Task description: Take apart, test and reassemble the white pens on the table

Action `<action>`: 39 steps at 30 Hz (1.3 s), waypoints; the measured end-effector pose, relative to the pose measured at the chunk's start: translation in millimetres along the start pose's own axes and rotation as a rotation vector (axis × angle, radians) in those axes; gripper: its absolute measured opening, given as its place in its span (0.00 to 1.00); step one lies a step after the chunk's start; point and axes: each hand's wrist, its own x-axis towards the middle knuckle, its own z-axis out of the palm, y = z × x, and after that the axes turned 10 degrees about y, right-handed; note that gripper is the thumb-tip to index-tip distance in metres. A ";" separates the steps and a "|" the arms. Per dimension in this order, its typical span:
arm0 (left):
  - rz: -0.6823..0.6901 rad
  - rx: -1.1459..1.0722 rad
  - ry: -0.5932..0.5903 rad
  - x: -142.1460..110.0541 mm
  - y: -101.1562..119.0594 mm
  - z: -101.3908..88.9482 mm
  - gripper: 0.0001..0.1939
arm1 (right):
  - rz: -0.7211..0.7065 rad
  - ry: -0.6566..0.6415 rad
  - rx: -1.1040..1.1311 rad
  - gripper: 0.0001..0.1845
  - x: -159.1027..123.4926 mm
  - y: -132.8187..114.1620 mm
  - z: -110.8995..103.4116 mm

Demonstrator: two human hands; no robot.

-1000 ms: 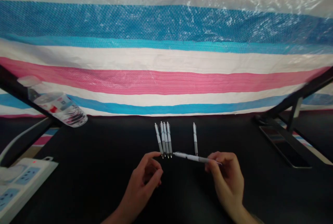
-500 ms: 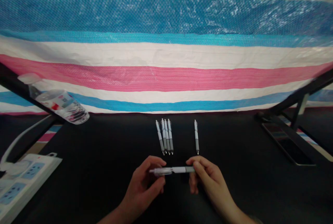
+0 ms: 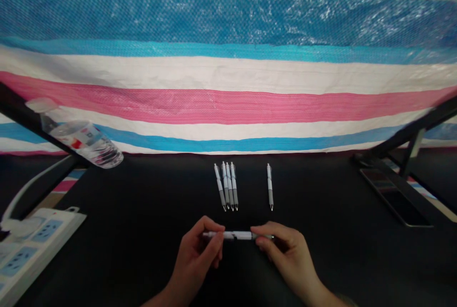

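A white pen (image 3: pixel 243 235) with a grey grip is held level between my two hands, low over the black table. My left hand (image 3: pixel 196 254) pinches its push-button end between thumb and forefinger. On the grey grip near the tip, my right hand (image 3: pixel 289 252) has its thumb and fingers closed. Just beyond lies a group of several matching pens (image 3: pixel 227 185), side by side with tips toward me; the leftmost one slants. A single pen (image 3: pixel 270 186) rests apart to their right.
At the back left, a clear water bottle (image 3: pixel 85 143) leans past a dark frame bar. A white power strip (image 3: pixel 43 240) with a plugged-in cable lies at the left edge. On the right is a black phone (image 3: pixel 394 197). A striped plastic sheet (image 3: pixel 228 107) hangs behind the black table (image 3: pixel 143 212).
My left thumb and forefinger have closed on the pen's button end. My right fingers have shifted along the grip, and the pen has rolled so its clip is less visible.
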 end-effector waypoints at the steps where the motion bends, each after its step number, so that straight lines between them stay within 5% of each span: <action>1: -0.004 -0.009 0.001 0.2 -1.3 -0.7 0.21 | -0.042 0.000 -0.014 0.11 -1.1 -0.8 -0.3; 10: 0.029 -0.129 0.051 3.4 -4.7 -6.2 0.17 | 0.242 -0.191 0.154 0.30 -0.4 -1.3 4.7; 14: 0.027 -0.145 0.063 2.6 -3.1 -6.0 0.17 | 0.211 -0.098 0.178 0.24 1.8 -4.5 4.3; 19: 0.020 -0.167 0.067 4.0 -5.0 -7.4 0.16 | 0.254 -0.164 0.141 0.33 1.8 -5.3 3.1; 39: 0.020 -0.178 0.067 5.8 -2.5 -6.9 0.17 | 0.264 -0.122 0.225 0.26 3.1 -1.2 1.5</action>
